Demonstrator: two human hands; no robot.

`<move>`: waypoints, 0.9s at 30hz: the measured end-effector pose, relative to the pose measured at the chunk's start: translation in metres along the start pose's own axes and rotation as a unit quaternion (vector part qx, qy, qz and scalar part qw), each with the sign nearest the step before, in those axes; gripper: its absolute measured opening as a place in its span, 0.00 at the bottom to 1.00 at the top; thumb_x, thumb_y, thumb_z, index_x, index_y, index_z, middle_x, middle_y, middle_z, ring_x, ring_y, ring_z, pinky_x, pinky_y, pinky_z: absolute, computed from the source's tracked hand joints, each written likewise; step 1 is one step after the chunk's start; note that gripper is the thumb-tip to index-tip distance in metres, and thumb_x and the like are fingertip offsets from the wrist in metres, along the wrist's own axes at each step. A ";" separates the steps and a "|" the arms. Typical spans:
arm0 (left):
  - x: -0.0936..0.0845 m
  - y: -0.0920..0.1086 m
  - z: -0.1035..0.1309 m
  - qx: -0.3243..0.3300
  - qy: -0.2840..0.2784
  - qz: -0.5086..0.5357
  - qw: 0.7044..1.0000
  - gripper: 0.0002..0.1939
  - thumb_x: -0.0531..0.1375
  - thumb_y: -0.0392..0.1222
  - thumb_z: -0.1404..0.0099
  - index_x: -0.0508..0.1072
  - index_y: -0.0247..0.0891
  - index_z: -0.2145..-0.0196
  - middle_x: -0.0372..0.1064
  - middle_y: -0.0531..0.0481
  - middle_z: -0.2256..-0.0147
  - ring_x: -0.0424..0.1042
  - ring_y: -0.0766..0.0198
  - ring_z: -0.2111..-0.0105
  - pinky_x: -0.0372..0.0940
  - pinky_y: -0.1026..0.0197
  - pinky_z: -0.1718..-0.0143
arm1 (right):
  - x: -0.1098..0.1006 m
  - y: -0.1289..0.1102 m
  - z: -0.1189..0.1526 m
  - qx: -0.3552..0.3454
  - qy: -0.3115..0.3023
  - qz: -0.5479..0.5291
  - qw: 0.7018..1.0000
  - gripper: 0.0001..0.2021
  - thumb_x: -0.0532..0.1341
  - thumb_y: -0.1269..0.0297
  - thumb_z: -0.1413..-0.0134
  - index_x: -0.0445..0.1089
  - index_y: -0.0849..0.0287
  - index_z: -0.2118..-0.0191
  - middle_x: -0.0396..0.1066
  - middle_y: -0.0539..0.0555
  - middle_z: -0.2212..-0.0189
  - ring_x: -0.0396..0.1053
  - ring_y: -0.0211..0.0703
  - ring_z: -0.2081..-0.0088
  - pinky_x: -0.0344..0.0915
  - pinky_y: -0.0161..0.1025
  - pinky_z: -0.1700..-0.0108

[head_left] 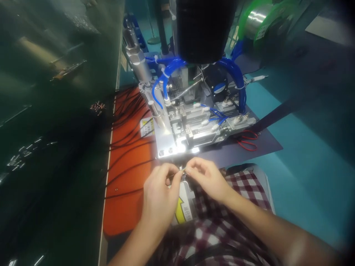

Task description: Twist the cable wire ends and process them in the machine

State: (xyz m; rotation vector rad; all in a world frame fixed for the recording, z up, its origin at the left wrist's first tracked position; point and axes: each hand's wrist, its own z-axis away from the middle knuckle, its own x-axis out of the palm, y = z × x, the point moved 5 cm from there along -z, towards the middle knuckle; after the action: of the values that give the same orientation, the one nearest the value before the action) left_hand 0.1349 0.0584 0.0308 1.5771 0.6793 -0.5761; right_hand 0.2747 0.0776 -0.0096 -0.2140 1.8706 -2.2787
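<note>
My left hand point(161, 188) is closed, with thumb and forefinger pinched together in front of the metal fixture. A thin black cable point(124, 194) runs over the orange surface into that hand. My right hand point(209, 179) meets it from the right, also pinching. Between the fingertips of both hands sits a tiny brass-and-white part point(182, 169), apparently at the cable's end; its exact kind is too small to make out. Just beyond the hands stands the fixture point(191, 129), with its silver slides and a bright metal base plate.
Several black cables point(130, 107) trail across the orange surface point(124, 214) into a dark area with blurred metal parts at left. Blue air hoses point(241, 85) and a black cylinder point(206, 29) rise above the fixture. A green solder-wire spool point(259, 22) hangs at upper right. Below my hands is a yellow-arrow label point(181, 210).
</note>
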 end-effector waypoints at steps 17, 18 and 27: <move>-0.017 -0.010 -0.001 0.196 -0.061 -0.017 0.979 0.11 0.54 0.28 0.35 0.75 0.35 0.61 0.66 0.49 0.65 0.68 0.67 0.65 0.64 0.67 0.66 | 0.000 0.005 -0.003 0.028 -0.015 -0.017 0.999 0.06 0.58 0.65 0.46 0.66 0.60 0.72 0.62 0.47 0.76 0.58 0.36 0.74 0.57 0.36 0.71; -0.017 -0.010 -0.001 0.209 -0.067 -0.023 0.975 0.11 0.54 0.28 0.35 0.75 0.35 0.60 0.66 0.49 0.65 0.68 0.66 0.65 0.64 0.67 0.66 | 0.000 0.005 -0.003 0.029 -0.017 -0.015 0.999 0.06 0.58 0.65 0.46 0.66 0.60 0.72 0.62 0.48 0.76 0.58 0.36 0.74 0.57 0.36 0.71; -0.017 -0.012 -0.002 0.298 -0.110 -0.097 0.943 0.14 0.50 0.31 0.33 0.73 0.35 0.56 0.67 0.45 0.63 0.69 0.63 0.64 0.67 0.63 0.67 | 0.000 0.006 -0.003 0.027 -0.008 0.014 0.999 0.06 0.58 0.65 0.45 0.65 0.59 0.72 0.62 0.48 0.76 0.59 0.36 0.74 0.58 0.35 0.72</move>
State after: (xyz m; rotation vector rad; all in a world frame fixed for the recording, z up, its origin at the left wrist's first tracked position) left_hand 0.1144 0.0599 0.0344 1.9702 0.5149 -1.1678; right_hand 0.2739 0.0792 -0.0161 -0.1979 1.7891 -2.2996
